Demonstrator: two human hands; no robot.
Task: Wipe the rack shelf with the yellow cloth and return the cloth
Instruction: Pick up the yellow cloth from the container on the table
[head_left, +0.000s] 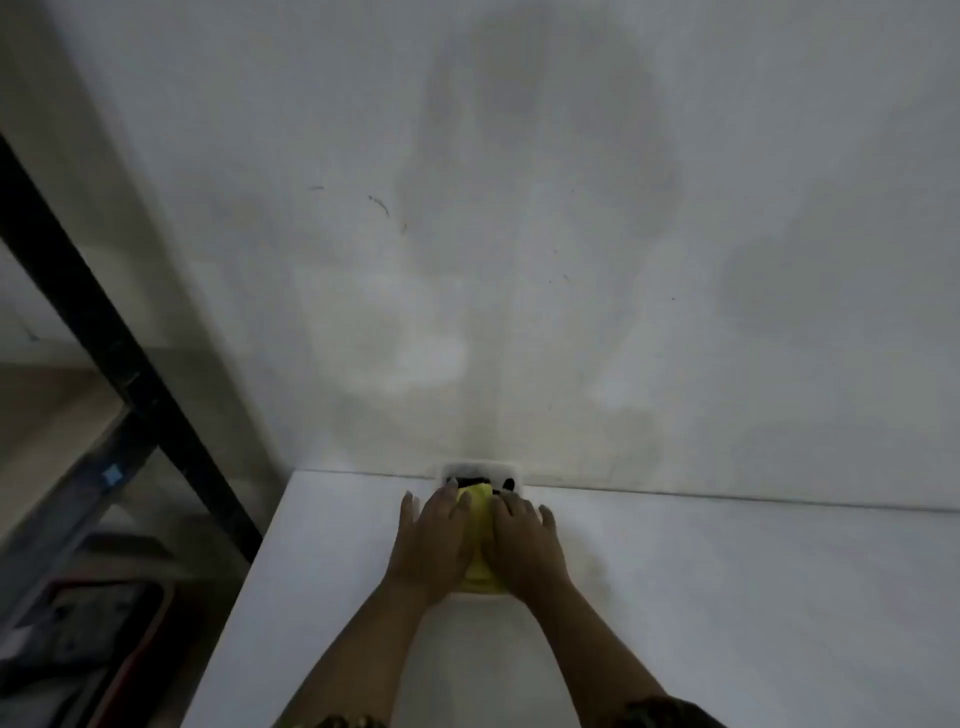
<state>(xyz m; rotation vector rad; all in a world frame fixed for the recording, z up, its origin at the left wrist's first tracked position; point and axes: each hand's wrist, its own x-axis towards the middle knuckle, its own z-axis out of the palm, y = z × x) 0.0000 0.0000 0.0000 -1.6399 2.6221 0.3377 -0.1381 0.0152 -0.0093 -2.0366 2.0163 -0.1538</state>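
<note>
Head view, and closest to the lens are two bare forearms reaching forward from the bottom edge, with a bit of dark patterned sleeve (660, 712) showing at the lower right. Both arms run out over a white shelf (727, 597) whose far edge meets a pale, stained wall (519, 208).

Out at the end of those arms, the left hand (431, 540) lies palm down, fingers spread and flat, pressing on the left side of the yellow cloth (480, 545). The right hand (522, 545) does the same on the right side, fingers open and laid flat, not pinching anything. The two hands sit just beside each other, so only a narrow strip of cloth shows between them, plus a little at the wrists and at the fingertips.

The cloth lies on the shelf near its back edge, right in front of a small white fitting (480, 473) on the wall with dark openings; it may be a socket, though the picture is too soft to be sure.

Off to the left, a black rack post (104, 332) slants down across the frame, and below it, well apart from the hands, sits a dark crate with a red rim (140, 649).
</note>
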